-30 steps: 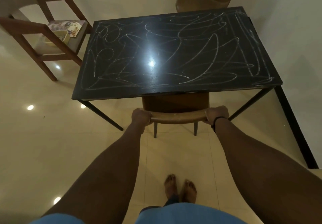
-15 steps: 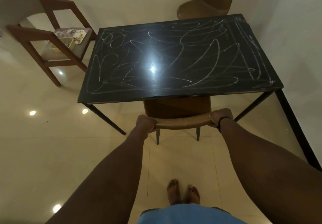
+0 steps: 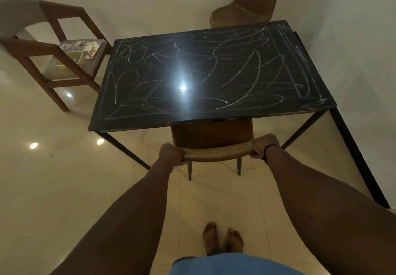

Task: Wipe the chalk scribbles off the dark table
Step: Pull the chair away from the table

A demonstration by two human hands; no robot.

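1. Prep step, I judge: left hand [image 3: 171, 154] and right hand [image 3: 264, 146] each curl tight round the backrest ends of the chair [image 3: 214, 153] tucked at the table's 6 o'clock edge.
2. Next, I'd say: clear the chair, fetch a cloth; none seen.
3. Table [image 3: 150, 116] sits at frame centre, glossy, glare spot.
4. Scribbles [image 3: 246, 75] cover the whole top, unwiped.

You're looking down on the dark table [image 3: 150, 112], a glossy black rectangular top on thin black legs, its right side close to the wall. White chalk scribbles [image 3: 235, 75] loop and cross over nearly the whole surface, with straighter strokes along the right edge, and a bright light reflection sits near the middle
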